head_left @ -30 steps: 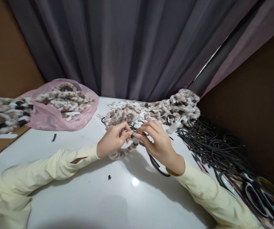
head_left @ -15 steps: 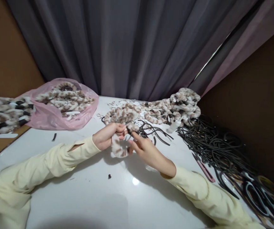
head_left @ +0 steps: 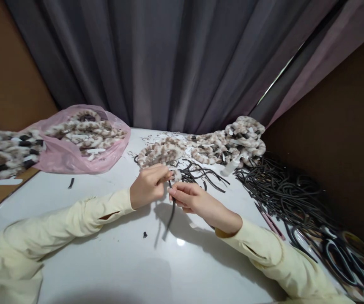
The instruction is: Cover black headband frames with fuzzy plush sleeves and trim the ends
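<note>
A short black cord (head_left: 171, 213) hangs down between my hands, its lower part blurred by motion. My left hand (head_left: 150, 184) is closed, knuckles up, with thumb and fingertips at the cord's upper end. Just below that, my right hand (head_left: 194, 198) pinches the same cord between thumb and fingers. A bit of white fluffy tube (head_left: 177, 175) shows behind the fingertips; how it joins the cord is hidden. Behind my hands lie a coil of brown-and-white fluffy tube (head_left: 162, 151) and several loose black cords (head_left: 205, 172).
A pink plastic bag (head_left: 113, 158) of fluffy loops stands left. At the back right are heaped fluffy loops (head_left: 247, 131) and a small translucent bottle (head_left: 231, 166). Many black cords (head_left: 283, 194), a pink-handled tool (head_left: 273, 226) and scissors (head_left: 338, 261) lie right on the white table (head_left: 112, 261).
The fluffy loop that hung between my hands no longer hangs there; a black cord does. My left hand has turned knuckles up, and my right hand has closed into a pinch.
</note>
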The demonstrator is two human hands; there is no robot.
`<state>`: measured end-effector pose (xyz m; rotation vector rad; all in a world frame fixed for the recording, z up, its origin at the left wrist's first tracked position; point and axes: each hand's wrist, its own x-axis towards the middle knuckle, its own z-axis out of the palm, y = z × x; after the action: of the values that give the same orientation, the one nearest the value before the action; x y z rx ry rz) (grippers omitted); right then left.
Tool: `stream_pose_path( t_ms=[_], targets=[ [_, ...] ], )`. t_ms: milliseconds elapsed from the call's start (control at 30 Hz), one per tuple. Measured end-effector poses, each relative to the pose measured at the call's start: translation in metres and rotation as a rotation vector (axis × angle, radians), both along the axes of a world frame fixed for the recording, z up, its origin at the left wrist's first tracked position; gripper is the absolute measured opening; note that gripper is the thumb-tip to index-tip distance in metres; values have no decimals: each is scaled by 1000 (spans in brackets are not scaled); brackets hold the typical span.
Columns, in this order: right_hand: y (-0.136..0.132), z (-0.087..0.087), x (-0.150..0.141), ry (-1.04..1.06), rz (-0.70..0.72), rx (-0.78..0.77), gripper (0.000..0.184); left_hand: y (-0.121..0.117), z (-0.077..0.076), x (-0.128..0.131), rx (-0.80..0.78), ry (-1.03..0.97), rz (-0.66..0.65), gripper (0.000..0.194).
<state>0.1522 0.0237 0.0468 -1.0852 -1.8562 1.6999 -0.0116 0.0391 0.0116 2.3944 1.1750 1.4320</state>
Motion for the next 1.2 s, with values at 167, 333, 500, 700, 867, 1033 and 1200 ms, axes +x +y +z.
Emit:
stream_pose_path(
  t_ms=[167,333,500,700,867,1033,1200],
  targets=[
    [2,3,4,-184,80,297,27,7,-8,-3,158,132,-49,25],
    [6,-2,8,-240,88,531,25,7,-5,-3,70,183,-75,22],
    [9,-12,12,-438,-101,949,14,1,4,-1,-149,190,-137,17],
    [18,-25,13,-632,-214,1241,13,-5,17,2,-494,59,-152,19],
    [25,-32,14,-647,-225,1290,13,-6,20,3,-689,-74,-250,21],
    [28,-32,15,-625,-190,1265,10,-10,21,4,-730,-80,-261,21],
    [30,-31,15,-658,-137,1211,7,-10,19,5,-692,-29,-217,19]
  ],
)
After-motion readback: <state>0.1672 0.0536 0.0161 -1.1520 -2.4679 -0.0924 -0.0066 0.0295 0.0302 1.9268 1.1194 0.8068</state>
